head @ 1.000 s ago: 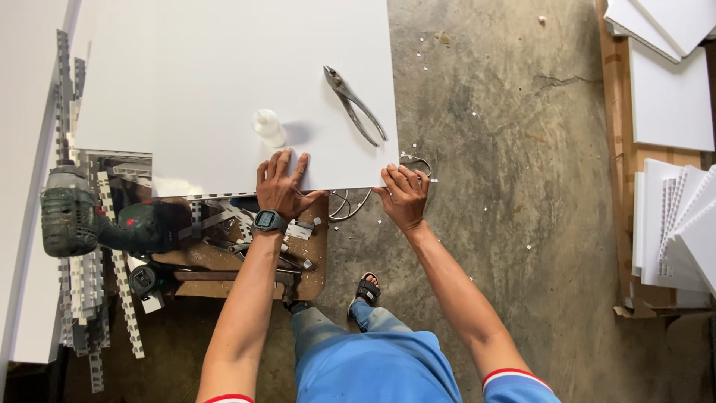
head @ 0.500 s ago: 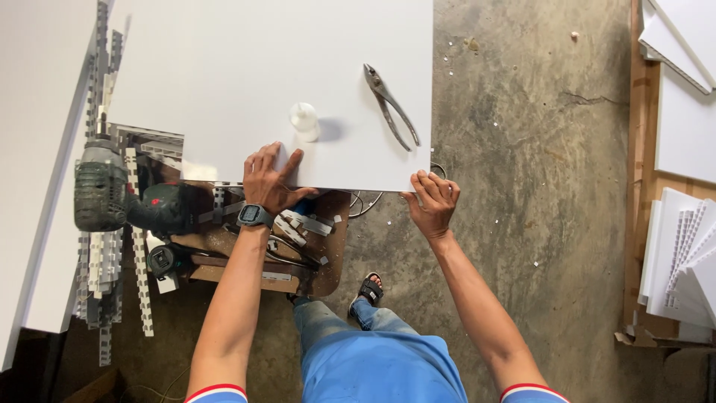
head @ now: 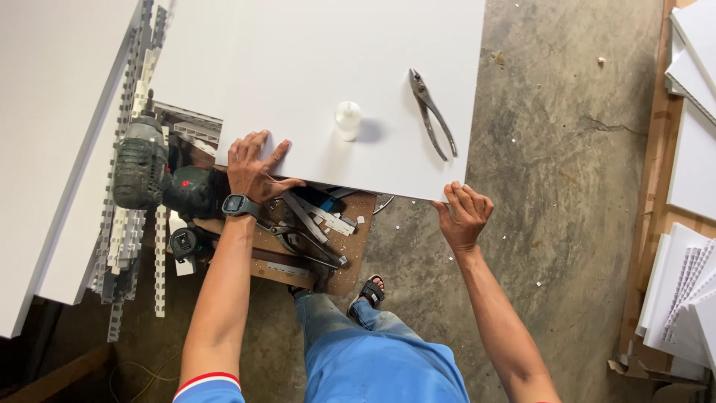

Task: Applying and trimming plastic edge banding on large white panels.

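Concrete floor (head: 567, 186), both hands at white board (head: 321, 67) near edge

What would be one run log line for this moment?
left hand: flat on white board | right hand: grips board corner | on board: pliers, small bottle

Workshop, concrete floor (head: 567, 186), cordless drill (head: 160, 175), pliers (head: 432, 116)

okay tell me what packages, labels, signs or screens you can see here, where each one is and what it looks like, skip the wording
Smartwatch screen: on the left wrist, just below the left hand on the white panel; small rounded square, dark face in a dark band.
Small bottle: upright on the white panel, left of the pliers; white, cylindrical, no label visible.
No signs or printed labels can be made out.
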